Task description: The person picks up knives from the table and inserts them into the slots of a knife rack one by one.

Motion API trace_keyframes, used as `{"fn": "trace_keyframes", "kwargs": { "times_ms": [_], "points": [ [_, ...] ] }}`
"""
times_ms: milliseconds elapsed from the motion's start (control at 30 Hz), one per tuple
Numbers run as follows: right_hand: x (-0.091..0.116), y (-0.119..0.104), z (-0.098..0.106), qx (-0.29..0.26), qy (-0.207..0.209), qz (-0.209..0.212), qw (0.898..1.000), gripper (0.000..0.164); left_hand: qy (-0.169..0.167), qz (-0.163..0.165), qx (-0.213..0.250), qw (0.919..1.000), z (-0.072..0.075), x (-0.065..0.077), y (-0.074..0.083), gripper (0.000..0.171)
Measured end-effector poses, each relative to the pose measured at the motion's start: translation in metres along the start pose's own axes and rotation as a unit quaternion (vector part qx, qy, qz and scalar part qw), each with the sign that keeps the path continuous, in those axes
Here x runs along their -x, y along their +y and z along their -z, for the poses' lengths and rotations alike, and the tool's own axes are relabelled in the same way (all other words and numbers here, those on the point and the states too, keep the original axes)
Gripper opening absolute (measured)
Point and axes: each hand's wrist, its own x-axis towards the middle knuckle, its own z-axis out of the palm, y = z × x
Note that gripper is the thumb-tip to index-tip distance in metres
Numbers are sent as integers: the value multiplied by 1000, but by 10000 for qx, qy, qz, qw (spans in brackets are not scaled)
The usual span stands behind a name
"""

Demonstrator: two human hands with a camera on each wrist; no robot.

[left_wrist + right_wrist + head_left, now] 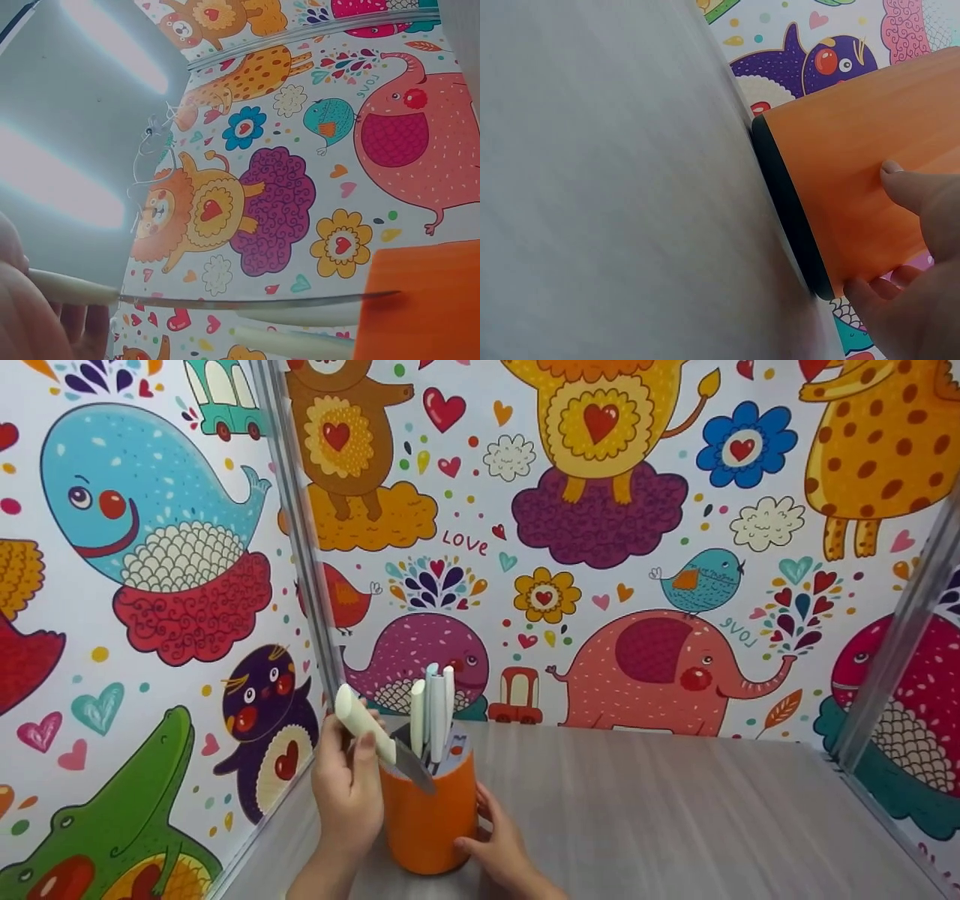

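Note:
In the head view my left hand (346, 791) grips a kitchen knife by its cream handle (365, 725), which tilts up to the left. The knife's blade (416, 769) slants down across the front rim of an orange knife block (427, 829). In the left wrist view the blade (255, 303) runs level, its tip overlapping the block's orange wall (424, 307). My right hand (501, 840) holds the lower right side of the upright block. From the right wrist, the thumb and curved fingers (859, 292) show against the block, near its black base (789, 206).
Several other knives with cream and pale blue handles (436, 712) stand upright in the block. The block rests on a grey wood-grain table (660, 810). Cartoon-printed panels (480, 570) with metal edge strips (304, 525) close in the back and sides.

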Motion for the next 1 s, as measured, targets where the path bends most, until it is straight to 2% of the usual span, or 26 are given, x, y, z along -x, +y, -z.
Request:
{"fn": "trace_keyframes", "kwargs": {
  "times_ms": [167, 333, 533, 633, 867, 1000],
  "points": [
    [0, 0, 0, -34, 14, -81, 10000, 93, 67, -144, 14, 9999, -8, -6, 7, 27],
    [1, 0, 0, -107, -20, -72, 9999, 92, 88, -201, -23, 9998, -9, -8, 11, 30],
    [0, -3, 0, -117, 34, -164, 9998, 92, 264, -114, 23, 9996, -10, -11, 14, 33],
    [2, -2, 0, -66, 100, -153, 9998, 91, 349, -180, 82, 9992, -11, -11, 12, 34],
    [5, 0, 0, -98, 28, -142, 9998, 92, 425, -613, -145, 9971, -14, -6, -2, 31],
    [5, -1, -2, -182, 30, -199, 9996, 92, 400, -497, -162, 9978, -15, -5, -9, 30]
  ]
}}
